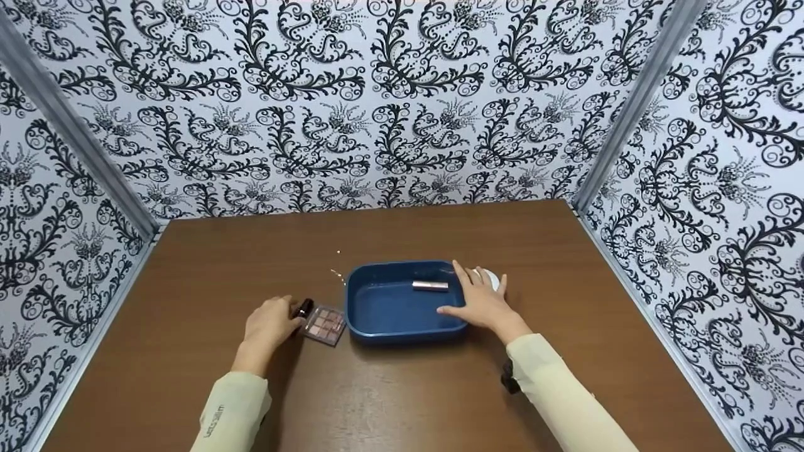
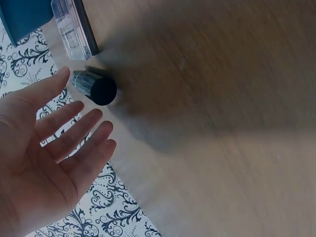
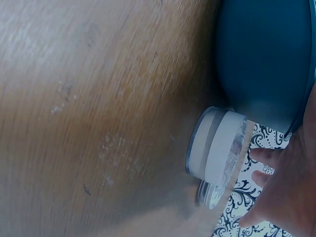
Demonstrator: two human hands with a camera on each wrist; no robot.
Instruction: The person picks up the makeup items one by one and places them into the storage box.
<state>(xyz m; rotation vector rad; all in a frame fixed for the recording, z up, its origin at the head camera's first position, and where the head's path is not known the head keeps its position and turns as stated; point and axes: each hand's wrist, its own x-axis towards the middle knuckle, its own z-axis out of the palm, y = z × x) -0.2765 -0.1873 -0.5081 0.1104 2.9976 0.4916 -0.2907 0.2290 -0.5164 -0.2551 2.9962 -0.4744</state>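
Note:
My left hand point(image 1: 269, 323) is low over the table on the left, its fingers loosely bent and holding nothing. Just off its fingertips lies a small dark cylinder with a black end point(image 2: 102, 90). Beside that is a clear-cased eyeshadow palette point(image 1: 325, 325), close to the left side of a blue tray point(image 1: 402, 338). My right hand point(image 1: 483, 302) spreads its fingers over the tray's right rim and the white-lidded round jar point(image 3: 217, 145) standing just outside it. Inside the tray rests a pink tube point(image 1: 430, 285). The hand partly hides the jar in the head view.
A small clear round item point(image 3: 211, 195) shows behind the jar. Near the tray's left back corner lies a thin shiny chain point(image 1: 338, 274). The brown wooden table point(image 1: 377, 395) is bounded by patterned panels point(image 1: 377, 125) at the back and sides.

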